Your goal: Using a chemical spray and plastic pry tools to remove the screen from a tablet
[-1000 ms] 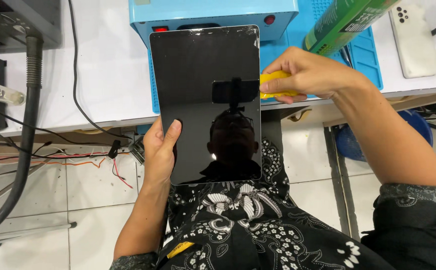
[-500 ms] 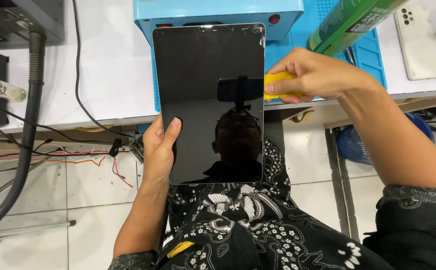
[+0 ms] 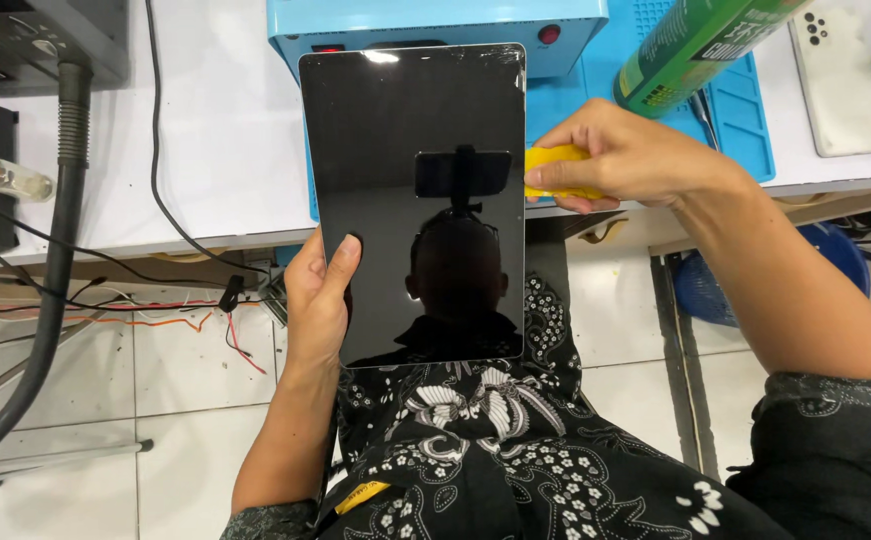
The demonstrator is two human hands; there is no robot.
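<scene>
A: What fills the scene, taking the largest element first?

B: A white workbench [image 3: 215, 150] spans the top, with tiled floor [image 3: 155, 400] below its edge. On the bench sits a light-blue machine [image 3: 435, 20] with a red button, and beside it a blue work mat [image 3: 735, 110].

A: And the central object?

B: A tablet [image 3: 415, 200], dark glass facing up, held upright in front of the bench edge, above the person's patterned lap. Its screen mirrors a head silhouette and a mounted phone. Fine cracks show at its top right corner.

A: How do the hands stand?

B: The left hand [image 3: 317, 300] grips the tablet's lower left edge, thumb pressed on the glass, the other fingers hidden behind it. The right hand [image 3: 625, 155] is closed, fingers together, around a yellow tool [image 3: 553, 172] whose tip touches the tablet's right edge.

A: Smaller items?

B: A green spray can [image 3: 695, 45] lies tilted over the mat; a white phone [image 3: 840, 85] rests back-up at the far right. A thick grey hose [image 3: 55, 260] hangs at the left, beside a small clear bottle [image 3: 15, 180], a black cable [image 3: 170, 190] and loose red wires [image 3: 105, 315].
</scene>
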